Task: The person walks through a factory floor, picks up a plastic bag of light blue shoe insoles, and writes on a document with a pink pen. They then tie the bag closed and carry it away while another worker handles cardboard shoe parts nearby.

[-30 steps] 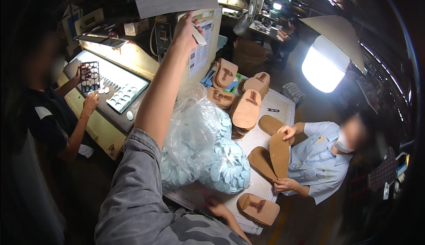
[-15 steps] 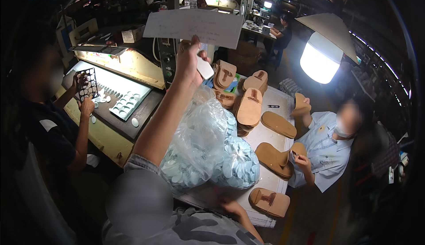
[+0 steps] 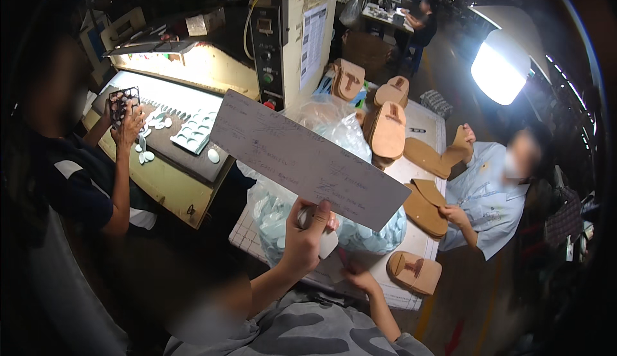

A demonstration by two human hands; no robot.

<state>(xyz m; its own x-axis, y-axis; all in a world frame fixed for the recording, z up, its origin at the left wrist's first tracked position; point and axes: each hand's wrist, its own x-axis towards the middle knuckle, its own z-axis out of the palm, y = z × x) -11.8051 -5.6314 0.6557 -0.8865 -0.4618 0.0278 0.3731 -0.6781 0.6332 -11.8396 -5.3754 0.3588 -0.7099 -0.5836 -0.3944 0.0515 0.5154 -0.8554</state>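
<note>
My left hand point(image 3: 307, 239) is raised above the table and grips a long grey cardboard strip point(image 3: 308, 158) covered in handwriting, held tilted down to the right. A small white oval piece point(image 3: 328, 243) is pinched in the same hand. Lower down, my right hand point(image 3: 361, 280) rests on the white gridded sheet point(image 3: 247, 232), closed around a thin red pen point(image 3: 343, 261). Behind the strip lies a clear plastic bag point(image 3: 369, 235) full of pale oval pieces.
A person in a dark shirt on the left holds a dark grid tray point(image 3: 122, 102) over a lit bench point(image 3: 168, 102) with white ovals. A seated person in light blue on the right handles tan insoles point(image 3: 425, 209). Tan sandal soles point(image 3: 387, 131), a control box point(image 3: 268, 41) and a bright lamp point(image 3: 500, 70) stand around.
My left hand has come down from high overhead, bringing the cardboard strip from above the machine to just over the bag. The seated person has shifted the insoles.
</note>
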